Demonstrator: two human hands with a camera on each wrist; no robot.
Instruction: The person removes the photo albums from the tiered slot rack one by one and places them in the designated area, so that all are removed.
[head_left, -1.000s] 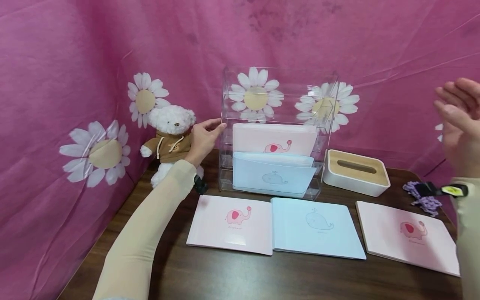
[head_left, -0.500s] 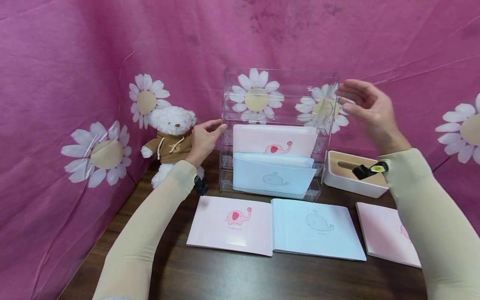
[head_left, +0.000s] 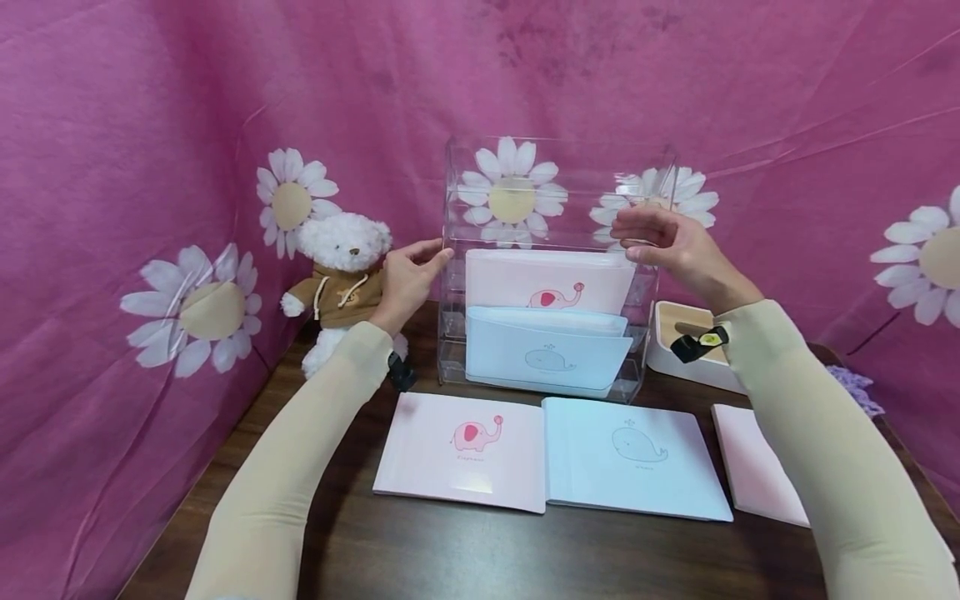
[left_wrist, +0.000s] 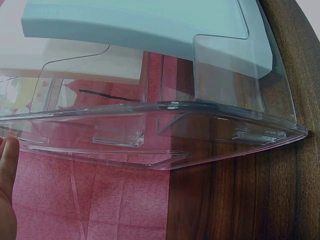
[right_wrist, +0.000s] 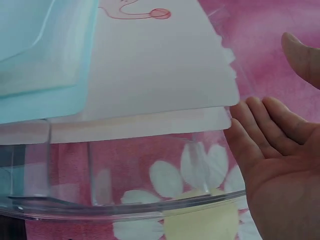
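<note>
A clear acrylic rack [head_left: 555, 162] stands at the back of the table, with pink elephant-print albums [head_left: 517, 275] behind blue whale-print ones [head_left: 547, 354]. My left hand [head_left: 408, 279] touches the rack's left side, its fingers fairly straight. In the left wrist view only a little of that hand shows at the left edge. My right hand [head_left: 675, 246] is at the rack's right side, thumb spread and nothing in its grasp. The right wrist view shows its fingertips [right_wrist: 245, 107] right by the corner of a pink album [right_wrist: 160, 75].
On the table [head_left: 480, 558] lie a pink album [head_left: 461, 450], a blue album [head_left: 637, 458] and another pink album [head_left: 750, 462] partly behind my right forearm. A white bear [head_left: 345, 267] sits left; a tissue box [head_left: 667, 350] and purple bundle [head_left: 855, 387] are right.
My right hand has come in from the far right to the rack's right side, then a little lower and further left. My left hand and the albums stay put.
</note>
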